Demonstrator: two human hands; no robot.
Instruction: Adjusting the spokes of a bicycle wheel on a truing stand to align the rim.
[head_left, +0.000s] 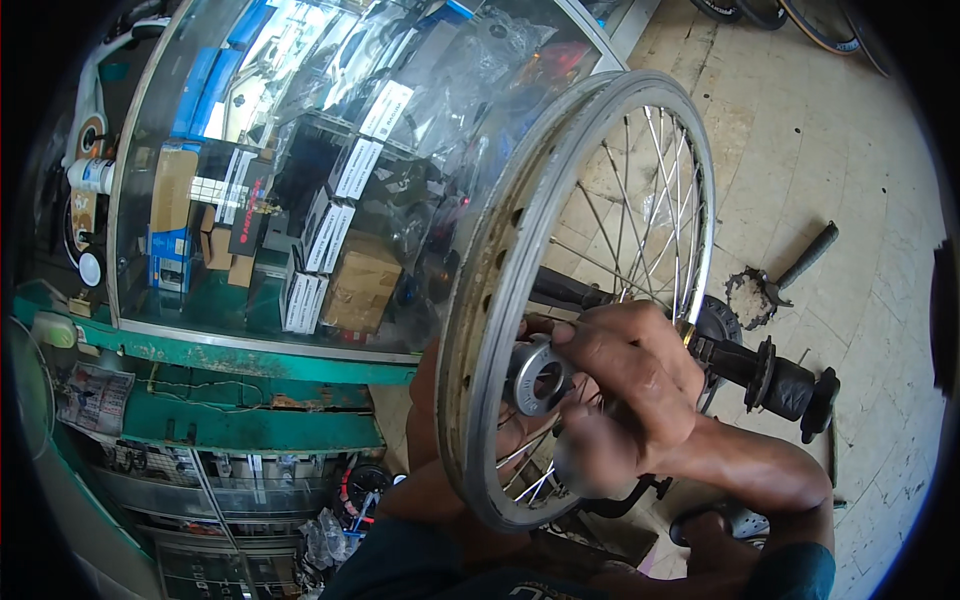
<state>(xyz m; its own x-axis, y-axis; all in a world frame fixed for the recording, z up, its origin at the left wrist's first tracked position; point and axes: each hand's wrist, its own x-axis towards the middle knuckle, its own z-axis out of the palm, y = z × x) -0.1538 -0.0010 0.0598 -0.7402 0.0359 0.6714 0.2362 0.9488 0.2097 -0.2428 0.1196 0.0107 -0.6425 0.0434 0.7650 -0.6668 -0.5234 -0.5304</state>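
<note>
A bicycle wheel point(496, 290) with a worn grey rim and metal spokes stands upright in front of me. My left hand point(513, 434) reaches round the rim, mostly hidden by it. Its fingers are bent about a silver ring-shaped metal piece point(541, 378) just inside the rim. From the right, my right hand point(645, 365) reaches in among the spokes, fingers curled and pressed together beside the ring. What lies between those fingertips is too small to make out. Below the ring, a blurred patch covers part of the view.
A glass display case point(265, 345) with boxes and plastic-wrapped goods stands at the left. Black stand parts point(765, 385) project right of the wheel. A chainring with a crank arm point(765, 285) lies on the tiled floor. More wheels point(815, 25) show at the far right.
</note>
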